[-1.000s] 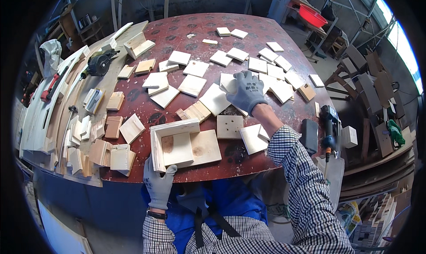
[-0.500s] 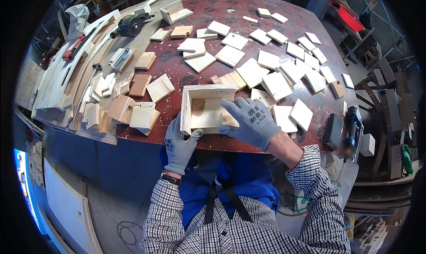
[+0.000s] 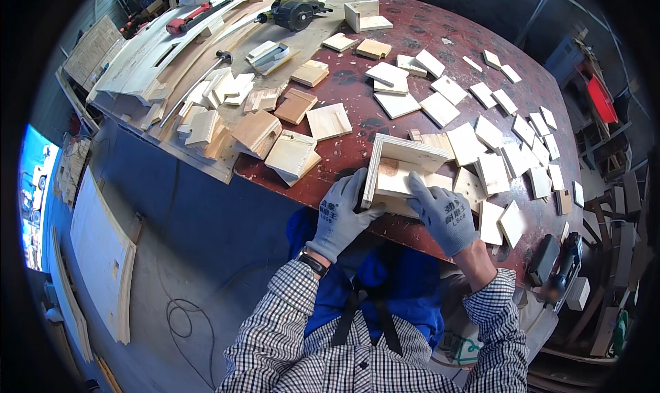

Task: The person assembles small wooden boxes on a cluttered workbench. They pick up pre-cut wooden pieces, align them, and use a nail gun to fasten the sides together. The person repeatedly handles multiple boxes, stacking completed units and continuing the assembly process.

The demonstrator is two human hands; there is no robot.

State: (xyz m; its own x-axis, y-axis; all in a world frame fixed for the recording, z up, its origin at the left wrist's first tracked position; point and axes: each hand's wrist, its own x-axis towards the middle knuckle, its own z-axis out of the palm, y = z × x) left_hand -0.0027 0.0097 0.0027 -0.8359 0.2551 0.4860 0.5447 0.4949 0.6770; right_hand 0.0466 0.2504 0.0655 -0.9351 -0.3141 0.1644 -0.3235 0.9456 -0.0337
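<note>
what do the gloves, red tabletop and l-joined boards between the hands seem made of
Grey gloves: likely knitted fabric, matte, fitting closely; any palm coating is hidden. Red tabletop: perhaps coated board; slight sheen, dark blotches. L-joined boards: apparently plywood, unpainted; bare pale faces, layered-looking edges.

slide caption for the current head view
Gloved left hand and right hand on a wooden assembly at a red table

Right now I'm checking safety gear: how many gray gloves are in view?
2: one on the left hand, at the left of the wooden corner piece; one on the right hand, at its right. Others may be hidden.
</note>
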